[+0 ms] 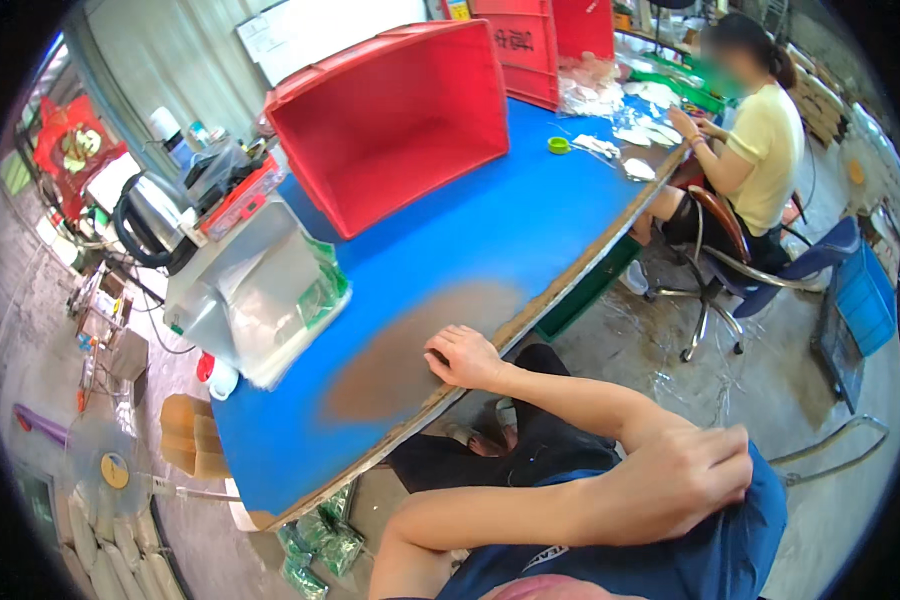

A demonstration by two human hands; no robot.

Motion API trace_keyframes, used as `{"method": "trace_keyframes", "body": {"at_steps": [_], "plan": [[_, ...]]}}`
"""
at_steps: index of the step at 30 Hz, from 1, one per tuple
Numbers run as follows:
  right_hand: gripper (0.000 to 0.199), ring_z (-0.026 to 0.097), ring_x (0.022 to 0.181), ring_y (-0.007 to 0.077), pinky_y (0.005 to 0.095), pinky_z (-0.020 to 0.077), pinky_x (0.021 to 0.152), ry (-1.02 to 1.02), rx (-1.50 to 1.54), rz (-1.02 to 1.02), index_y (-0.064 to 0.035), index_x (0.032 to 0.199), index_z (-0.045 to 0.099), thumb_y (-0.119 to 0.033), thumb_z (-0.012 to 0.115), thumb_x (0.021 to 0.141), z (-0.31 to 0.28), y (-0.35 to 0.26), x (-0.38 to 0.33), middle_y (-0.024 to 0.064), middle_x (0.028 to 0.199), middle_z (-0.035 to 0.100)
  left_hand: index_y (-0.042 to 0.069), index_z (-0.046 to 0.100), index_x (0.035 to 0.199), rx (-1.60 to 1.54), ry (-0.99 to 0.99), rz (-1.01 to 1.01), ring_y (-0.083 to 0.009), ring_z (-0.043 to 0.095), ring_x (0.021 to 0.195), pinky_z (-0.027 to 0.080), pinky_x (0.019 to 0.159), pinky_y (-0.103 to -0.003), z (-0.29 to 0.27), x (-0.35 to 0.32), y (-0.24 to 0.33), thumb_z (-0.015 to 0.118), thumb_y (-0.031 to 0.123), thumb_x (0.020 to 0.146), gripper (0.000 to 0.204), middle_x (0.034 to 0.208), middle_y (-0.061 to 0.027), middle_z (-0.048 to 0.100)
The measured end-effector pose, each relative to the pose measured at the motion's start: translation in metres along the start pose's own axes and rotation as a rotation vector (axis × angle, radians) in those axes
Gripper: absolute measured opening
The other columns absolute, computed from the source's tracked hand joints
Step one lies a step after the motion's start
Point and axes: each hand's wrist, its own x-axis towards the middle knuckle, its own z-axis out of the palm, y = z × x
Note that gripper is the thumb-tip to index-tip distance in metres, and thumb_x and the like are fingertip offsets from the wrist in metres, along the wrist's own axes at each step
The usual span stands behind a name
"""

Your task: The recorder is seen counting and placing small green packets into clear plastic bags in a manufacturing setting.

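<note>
My left arm crosses in front of my body. My left hand (705,478) is closed at the right sleeve of my navy shirt (765,505), fingers curled into the cloth. On the worn brown patch near the front edge of the blue table (410,265) rests my right hand (465,357). Its fingers are curled, with a dark gap under them; whether anything is inside is hidden. Farther back, a red plastic crate (395,130) lies on its side with its opening toward me. A clear bin with plastic bags (280,290) stands left of my right hand.
At the far right end, a co-worker (760,140) sits handling white pieces (650,125). A green cup (558,145) stands near them. A steel kettle (155,220) is at the left, above a white-and-red bottle (218,375). A fan (110,470) and green packets (325,540) are below.
</note>
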Motion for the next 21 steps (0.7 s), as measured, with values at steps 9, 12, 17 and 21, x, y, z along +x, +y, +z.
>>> {"method": "trace_keyframes", "body": {"at_steps": [9,12,17,21], "plan": [[0.014,0.064,0.088,0.0295,0.041,0.0496,0.079,-0.007,0.007,-0.009,-0.0055,0.093,0.066,-0.019,0.066,0.089,0.004,-0.005,0.002,0.0099,0.088,0.067,-0.001,0.057,0.098,0.109,0.229,0.2,-0.026,0.059,0.079,0.05,0.07,-0.036,0.001,-0.022,0.019,0.061,0.009,0.083,0.019,0.095,-0.0126,0.056],[0.012,0.064,0.084,0.0311,0.0419,0.0498,0.075,0.018,0.022,-0.015,-0.0057,0.092,0.066,-0.016,0.068,0.087,0.004,-0.008,0.003,0.0103,0.088,0.067,0.005,0.064,0.113,-0.137,-0.011,-0.068,-0.0302,0.062,0.097,0.05,0.08,-0.038,0.01,-0.036,0.011,0.065,0.027,0.097,0.027,0.11,-0.0146,0.064],[0.011,0.064,0.08,0.0333,0.0429,0.0493,0.072,0.016,0.031,-0.057,-0.0062,0.092,0.066,-0.014,0.069,0.085,0.006,-0.009,0.003,0.0116,0.087,0.067,0.002,0.067,0.101,-0.633,-0.167,0.043,-0.0312,0.062,0.082,0.049,0.074,-0.04,-0.004,-0.027,0.027,0.062,0.025,0.098,0.024,0.094,-0.0153,0.064],[0.011,0.063,0.081,0.0351,0.0448,0.0489,0.072,-0.005,-0.01,-0.032,-0.0051,0.093,0.066,-0.014,0.067,0.087,0.009,-0.007,-0.003,0.0134,0.086,0.066,0.0,0.065,0.105,-0.695,-0.15,-0.042,-0.0293,0.062,0.086,0.048,0.075,-0.039,-0.006,-0.015,0.028,0.066,0.022,0.095,0.024,0.095,-0.0169,0.063]]}}
